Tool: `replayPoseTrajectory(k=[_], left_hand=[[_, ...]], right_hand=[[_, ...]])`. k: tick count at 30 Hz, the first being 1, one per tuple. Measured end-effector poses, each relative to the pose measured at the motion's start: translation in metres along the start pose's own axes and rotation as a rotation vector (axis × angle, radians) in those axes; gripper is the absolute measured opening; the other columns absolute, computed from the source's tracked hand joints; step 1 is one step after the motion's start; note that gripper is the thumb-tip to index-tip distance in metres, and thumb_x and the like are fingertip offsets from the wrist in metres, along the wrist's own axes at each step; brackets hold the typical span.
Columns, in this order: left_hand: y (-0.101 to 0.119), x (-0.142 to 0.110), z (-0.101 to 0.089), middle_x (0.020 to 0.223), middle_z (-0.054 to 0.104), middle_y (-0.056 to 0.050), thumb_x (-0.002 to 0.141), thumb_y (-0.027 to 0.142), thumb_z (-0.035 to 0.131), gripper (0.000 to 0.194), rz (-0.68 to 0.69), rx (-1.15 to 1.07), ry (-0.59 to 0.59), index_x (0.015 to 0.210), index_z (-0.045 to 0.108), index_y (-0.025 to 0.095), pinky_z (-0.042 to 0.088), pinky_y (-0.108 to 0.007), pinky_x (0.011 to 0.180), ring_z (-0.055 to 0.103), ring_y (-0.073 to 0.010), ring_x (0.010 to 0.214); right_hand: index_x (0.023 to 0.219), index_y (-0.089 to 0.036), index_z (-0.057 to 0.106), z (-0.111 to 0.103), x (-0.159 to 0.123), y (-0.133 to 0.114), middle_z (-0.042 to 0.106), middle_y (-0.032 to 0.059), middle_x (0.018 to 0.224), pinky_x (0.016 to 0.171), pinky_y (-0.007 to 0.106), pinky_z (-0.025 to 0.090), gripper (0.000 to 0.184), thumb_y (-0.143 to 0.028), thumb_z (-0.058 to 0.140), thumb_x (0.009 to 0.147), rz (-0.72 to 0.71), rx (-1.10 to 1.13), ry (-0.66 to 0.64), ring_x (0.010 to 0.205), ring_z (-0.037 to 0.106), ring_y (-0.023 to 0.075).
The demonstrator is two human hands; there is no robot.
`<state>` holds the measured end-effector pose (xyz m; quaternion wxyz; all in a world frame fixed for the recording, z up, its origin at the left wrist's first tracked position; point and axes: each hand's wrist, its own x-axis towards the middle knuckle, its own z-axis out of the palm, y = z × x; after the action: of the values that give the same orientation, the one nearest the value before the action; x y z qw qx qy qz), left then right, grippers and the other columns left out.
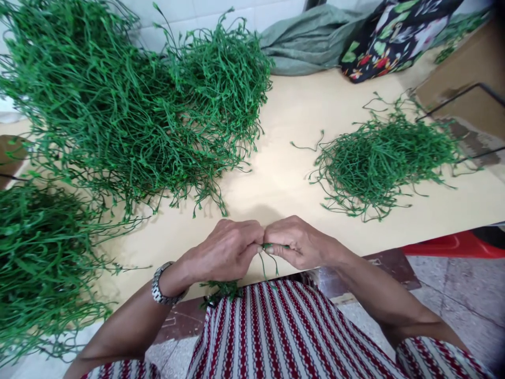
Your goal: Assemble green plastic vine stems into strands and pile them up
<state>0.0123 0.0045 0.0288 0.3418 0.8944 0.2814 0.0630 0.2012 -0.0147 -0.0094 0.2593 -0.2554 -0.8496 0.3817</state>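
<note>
My left hand [232, 250] and my right hand [302, 243] meet over the table's front edge, fingers pinched together. Between their fingertips is a thin green stem [264, 268], which looks like plastic; its ends hang down, and part of it lies along my right thumb. My fingers hide the joint where both hands grip. Below my left hand a small bunch of green stems [223, 289] shows near my striped clothing; whether that hand also holds it, I cannot tell.
A tall heap of green stems [130, 110] fills the back left, with another pile [35, 263] at the near left. A smaller pile [386, 158] lies right, beside a cardboard box [469, 84]. Floral cloth [394, 39] and grey-green fabric [311, 39] lie at the back.
</note>
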Motion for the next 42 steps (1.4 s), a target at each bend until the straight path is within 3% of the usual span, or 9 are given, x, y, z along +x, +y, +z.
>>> replayPoseTrajectory(k=[4, 8, 11, 15, 19, 23, 27, 37, 42], left_hand=[[-0.006, -0.006, -0.011, 0.058, 0.044, 0.003, 0.076, 0.006, 0.044, 0.014, -0.006, -0.152, 0.098, 0.066, 0.049, 0.015, 0.028, -0.023, 0.051, 0.039, -0.0086, 0.053], [-0.013, -0.002, -0.012, 0.063, 0.047, 0.002, 0.079, 0.009, 0.048, 0.013, -0.025, -0.339, 0.2, 0.068, 0.053, 0.014, 0.034, -0.022, 0.052, 0.043, -0.0083, 0.056], [-0.015, 0.006, -0.003, 0.068, 0.05, 0.0, 0.08, 0.012, 0.052, 0.008, 0.025, -0.407, 0.308, 0.073, 0.057, 0.013, 0.037, -0.023, 0.056, 0.047, -0.0098, 0.061], [-0.014, 0.013, 0.009, 0.07, 0.051, -0.002, 0.08, 0.012, 0.054, 0.009, 0.06, -0.401, 0.442, 0.074, 0.061, 0.014, 0.04, -0.023, 0.058, 0.05, -0.0108, 0.065], [-0.014, 0.014, 0.015, 0.068, 0.052, -0.001, 0.078, 0.009, 0.057, 0.009, 0.084, -0.402, 0.574, 0.077, 0.063, 0.016, 0.04, -0.021, 0.057, 0.05, -0.01, 0.064], [-0.014, 0.014, 0.016, 0.065, 0.055, -0.001, 0.077, 0.014, 0.06, 0.004, 0.042, -0.553, 0.546, 0.074, 0.064, 0.015, 0.04, -0.022, 0.056, 0.051, -0.0101, 0.061], [-0.012, 0.011, 0.022, 0.06, 0.056, -0.001, 0.075, 0.022, 0.063, 0.012, -0.08, -0.93, 0.469, 0.066, 0.061, 0.013, 0.037, -0.021, 0.05, 0.049, -0.0092, 0.054], [-0.012, 0.014, 0.023, 0.052, 0.047, 0.004, 0.069, 0.025, 0.066, 0.017, -0.11, -1.38, 0.588, 0.062, 0.055, 0.014, 0.028, -0.019, 0.039, 0.037, -0.0052, 0.04], [-0.016, 0.012, 0.017, 0.064, 0.055, -0.001, 0.067, 0.021, 0.066, 0.011, -0.16, -1.303, 0.564, 0.07, 0.06, 0.012, 0.038, -0.022, 0.046, 0.05, -0.0091, 0.052]], right_hand=[[0.061, -0.017, 0.039, -0.015, -0.007, 0.006, 0.035, -0.0037, 0.056, 0.052, 0.021, 0.028, 0.031, -0.027, 0.038, 0.09, -0.027, 0.188, -0.157, 0.053, 0.035, 0.0078], [0.069, -0.015, 0.046, -0.024, -0.008, 0.013, 0.043, -0.001, 0.064, 0.055, 0.021, 0.032, 0.032, -0.037, 0.037, 0.091, 0.173, 0.181, 0.064, 0.058, 0.04, 0.0082], [0.078, -0.015, 0.048, -0.012, 0.001, 0.014, 0.049, 0.0028, 0.074, 0.061, 0.023, 0.039, 0.035, -0.045, 0.035, 0.091, 0.254, 0.398, 0.206, 0.066, 0.048, 0.0103], [0.088, -0.016, 0.045, 0.016, 0.01, 0.011, 0.044, -0.0052, 0.059, 0.042, 0.018, 0.029, 0.03, -0.045, 0.037, 0.09, 0.343, 0.76, 0.305, 0.042, 0.034, 0.0043], [0.087, -0.014, 0.048, 0.024, 0.012, 0.007, 0.044, -0.0047, 0.06, 0.042, 0.017, 0.026, 0.035, -0.049, 0.045, 0.086, 0.354, 0.785, 0.305, 0.045, 0.031, 0.0039], [0.075, -0.014, 0.049, 0.016, 0.01, 0.003, 0.035, -0.0066, 0.056, 0.043, 0.017, 0.026, 0.034, -0.047, 0.051, 0.082, 0.369, 0.609, 0.287, 0.048, 0.029, 0.0044], [0.065, -0.014, 0.048, 0.011, 0.008, 0.005, 0.037, -0.0055, 0.054, 0.045, 0.017, 0.027, 0.034, -0.04, 0.046, 0.087, 0.19, 0.458, 0.219, 0.048, 0.032, 0.0045], [0.071, -0.013, 0.056, 0.012, 0.006, 0.0, 0.053, -0.0003, 0.06, 0.051, 0.018, 0.037, 0.022, -0.028, 0.051, 0.086, -0.082, 0.59, 0.161, 0.052, 0.048, 0.0061], [0.076, -0.015, 0.052, -0.007, -0.002, 0.002, 0.053, 0.0031, 0.071, 0.059, 0.023, 0.042, 0.028, -0.038, 0.043, 0.089, 0.094, 0.521, 0.333, 0.065, 0.05, 0.0105]])
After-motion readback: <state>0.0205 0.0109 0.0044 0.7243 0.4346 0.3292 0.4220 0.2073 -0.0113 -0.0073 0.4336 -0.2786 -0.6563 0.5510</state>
